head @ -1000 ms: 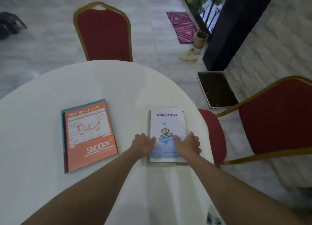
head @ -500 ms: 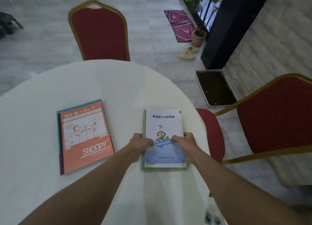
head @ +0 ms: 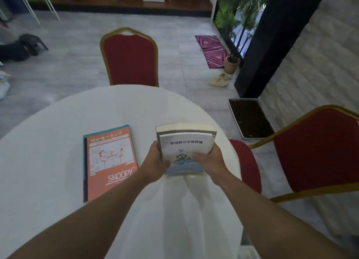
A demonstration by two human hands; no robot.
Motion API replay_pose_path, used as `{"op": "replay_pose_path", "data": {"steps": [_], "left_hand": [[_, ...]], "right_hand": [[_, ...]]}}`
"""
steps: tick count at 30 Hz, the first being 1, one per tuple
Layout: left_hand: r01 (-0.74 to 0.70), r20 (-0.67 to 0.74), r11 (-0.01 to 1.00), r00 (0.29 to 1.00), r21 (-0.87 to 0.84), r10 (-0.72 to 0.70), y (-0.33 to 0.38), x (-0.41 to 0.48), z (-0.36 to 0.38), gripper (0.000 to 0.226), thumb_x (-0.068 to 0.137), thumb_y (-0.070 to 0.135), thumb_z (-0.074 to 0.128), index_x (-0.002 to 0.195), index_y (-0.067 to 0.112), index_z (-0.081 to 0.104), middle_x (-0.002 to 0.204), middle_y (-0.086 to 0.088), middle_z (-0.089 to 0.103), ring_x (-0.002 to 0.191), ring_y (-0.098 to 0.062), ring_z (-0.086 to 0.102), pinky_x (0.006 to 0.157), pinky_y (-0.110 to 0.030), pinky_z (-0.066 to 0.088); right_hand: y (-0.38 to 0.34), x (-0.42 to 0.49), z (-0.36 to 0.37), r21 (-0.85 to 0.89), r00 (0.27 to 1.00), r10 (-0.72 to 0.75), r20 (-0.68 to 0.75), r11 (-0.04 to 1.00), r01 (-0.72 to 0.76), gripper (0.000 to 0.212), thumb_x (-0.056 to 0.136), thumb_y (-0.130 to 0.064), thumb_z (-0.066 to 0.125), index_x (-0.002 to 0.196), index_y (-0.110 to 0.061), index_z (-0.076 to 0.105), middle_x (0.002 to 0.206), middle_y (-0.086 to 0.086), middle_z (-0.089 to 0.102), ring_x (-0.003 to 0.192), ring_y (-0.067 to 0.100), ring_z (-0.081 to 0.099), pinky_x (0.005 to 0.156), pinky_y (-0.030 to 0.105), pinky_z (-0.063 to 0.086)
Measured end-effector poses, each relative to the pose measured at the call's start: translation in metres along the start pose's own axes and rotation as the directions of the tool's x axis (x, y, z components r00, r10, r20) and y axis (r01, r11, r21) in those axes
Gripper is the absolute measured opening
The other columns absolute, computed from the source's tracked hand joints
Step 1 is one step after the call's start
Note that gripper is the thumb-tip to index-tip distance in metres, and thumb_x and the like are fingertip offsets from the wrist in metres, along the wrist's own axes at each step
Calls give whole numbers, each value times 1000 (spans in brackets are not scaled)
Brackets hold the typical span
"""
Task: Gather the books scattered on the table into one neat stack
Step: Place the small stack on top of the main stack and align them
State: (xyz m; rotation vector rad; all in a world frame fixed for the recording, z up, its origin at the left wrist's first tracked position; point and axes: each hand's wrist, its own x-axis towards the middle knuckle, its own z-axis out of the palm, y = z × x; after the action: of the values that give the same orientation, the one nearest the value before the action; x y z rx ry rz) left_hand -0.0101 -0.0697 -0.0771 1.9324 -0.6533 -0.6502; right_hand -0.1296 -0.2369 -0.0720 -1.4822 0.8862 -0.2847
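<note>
Head view: my left hand point(head: 155, 161) and right hand point(head: 210, 159) each held a clenched grip on the white booklet point(head: 185, 152) and thick book point(head: 184, 129), raised beside the orange book point(head: 110, 161).

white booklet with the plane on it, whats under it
A thicker pale book sits directly under the white booklet, both hands gripping the pair. Its cover is hidden; only page edges show.

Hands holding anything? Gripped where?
Both: left hand and right hand grip the white booklet and the book beneath by their side edges.
</note>
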Motion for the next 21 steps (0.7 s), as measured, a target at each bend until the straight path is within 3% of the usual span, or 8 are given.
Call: {"op": "replay_pose_path", "data": {"steps": [3,5,9,14,18,21], "left_hand": [[-44,28,993,999,106,41,-8,-8,2,62,84,-4,62,140,5,36,133,-11,43,127,-21,46,107,-37,46],[-56,39,988,998,145,50,-9,-10,4,63,87,-1,61,142,5,33,134,-10,39,130,-18,42,111,-32,41],[-42,3,987,999,154,42,-12,-11,6,62,87,0,61,142,4,33,134,-10,40,130,-19,42,107,-23,34],[-67,-25,989,997,134,71,-18,-17,8,61,87,-1,62,140,8,33,130,-7,43,124,-15,44,103,-22,37],[-74,-18,988,997,135,77,-22,-18,9,62,87,-1,62,140,10,32,130,-5,41,124,-15,45,105,-26,41],[-80,-20,987,996,142,83,-21,-18,7,63,87,0,63,141,10,33,131,-4,41,123,-14,44,107,-29,42]], "right_hand": [[21,-9,6,-46,1000,-15,-20,999,14,52,74,1,67,121,-19,60,109,3,74,102,19,72,77,36,63],[27,-13,8,-43,999,-29,-28,999,28,53,76,0,66,124,-21,57,114,2,72,108,18,69,81,35,62],[19,-18,8,-69,998,-38,-54,997,34,49,84,8,59,122,-22,54,109,-5,67,102,8,64,73,16,51],[23,-24,9,-77,997,-63,-53,995,59,52,83,9,57,125,-22,51,113,-2,66,106,11,62,82,22,51],[25,-25,10,-86,996,-65,-64,995,60,52,84,10,58,122,-26,50,108,-8,64,102,6,60,77,16,49],[24,-25,11,-93,995,-67,-69,994,60,54,83,9,57,124,-25,52,110,-6,65,105,10,61,86,27,52]]}}
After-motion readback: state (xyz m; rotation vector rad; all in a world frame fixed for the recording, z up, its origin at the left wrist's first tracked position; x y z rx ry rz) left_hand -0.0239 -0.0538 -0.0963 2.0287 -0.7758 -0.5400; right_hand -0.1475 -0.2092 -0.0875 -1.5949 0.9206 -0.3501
